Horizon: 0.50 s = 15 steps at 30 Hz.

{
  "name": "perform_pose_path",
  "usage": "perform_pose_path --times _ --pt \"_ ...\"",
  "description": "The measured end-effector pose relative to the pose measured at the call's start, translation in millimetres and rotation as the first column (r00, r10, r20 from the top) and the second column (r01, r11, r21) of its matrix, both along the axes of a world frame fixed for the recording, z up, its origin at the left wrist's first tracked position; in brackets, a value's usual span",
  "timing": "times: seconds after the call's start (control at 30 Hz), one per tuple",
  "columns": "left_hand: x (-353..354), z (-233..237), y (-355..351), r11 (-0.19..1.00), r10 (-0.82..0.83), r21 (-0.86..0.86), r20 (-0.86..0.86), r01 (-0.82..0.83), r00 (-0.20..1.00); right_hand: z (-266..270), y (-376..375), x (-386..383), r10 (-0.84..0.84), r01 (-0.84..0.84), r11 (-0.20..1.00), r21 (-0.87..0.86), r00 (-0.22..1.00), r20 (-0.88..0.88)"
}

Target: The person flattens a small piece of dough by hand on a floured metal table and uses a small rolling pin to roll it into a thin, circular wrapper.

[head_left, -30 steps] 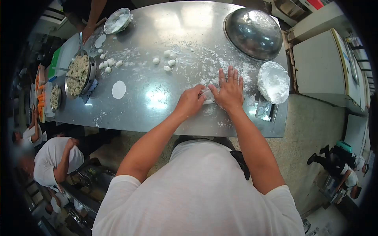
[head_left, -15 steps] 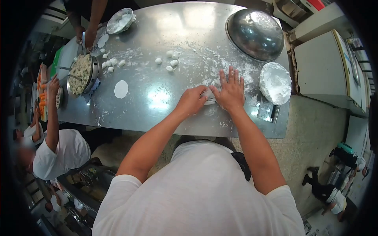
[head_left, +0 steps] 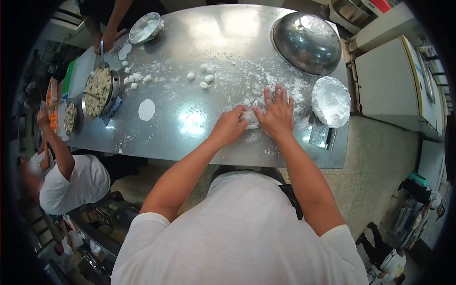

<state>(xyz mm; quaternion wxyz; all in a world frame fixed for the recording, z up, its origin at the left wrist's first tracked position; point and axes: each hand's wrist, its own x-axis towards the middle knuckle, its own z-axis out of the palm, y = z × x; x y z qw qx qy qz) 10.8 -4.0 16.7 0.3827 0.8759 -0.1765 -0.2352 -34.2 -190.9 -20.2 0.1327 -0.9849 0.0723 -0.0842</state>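
Note:
On the floured metal table, my left hand (head_left: 229, 125) has its fingers curled, pinching the near-left edge of a flat piece of white dough (head_left: 252, 120). My right hand (head_left: 277, 114) lies palm down just beside it, fingers stretched out and pointing away from me, the thumb by the dough. Whatever is under that palm is hidden. Several small white dough balls (head_left: 204, 76) sit beyond my left hand. A rolled-out round wrapper (head_left: 147, 109) lies flat to the left.
A flour-filled bowl (head_left: 331, 102) stands right, beside a metal scraper (head_left: 322, 135). Behind it rests an upturned metal bowl (head_left: 307, 43). At left are a pan of filling (head_left: 99, 91), more dough balls (head_left: 137, 77) and a flour bowl (head_left: 145, 28). Co-workers' hands (head_left: 108, 41) work at the far left.
My hands stay nearly in place, with the dough shifted slightly between them. At left, a co-worker's raised arm has moved down and away from the filling pan.

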Motion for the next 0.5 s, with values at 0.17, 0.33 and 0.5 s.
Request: perform_pose_path --times 0.17,0.33,0.5 --pt "5.5 -9.4 -1.2 0.992 -0.117 0.061 0.081 0.112 0.990 -11.1 -1.4 -55.2 0.096 -0.098 0.995 -0.028 0.993 -0.066" --pt "-9.6 -39.6 22.0 0.985 0.076 -0.108 -0.446 -0.138 0.892 -13.9 0.0 -102.7 0.149 -0.143 0.986 0.089 0.986 -0.071" --pt "3.0 -3.9 2.0 0.999 0.026 -0.046 -0.056 -0.029 0.998 -2.9 -0.9 -3.3 0.050 -0.050 0.999 -0.013 0.998 0.027"
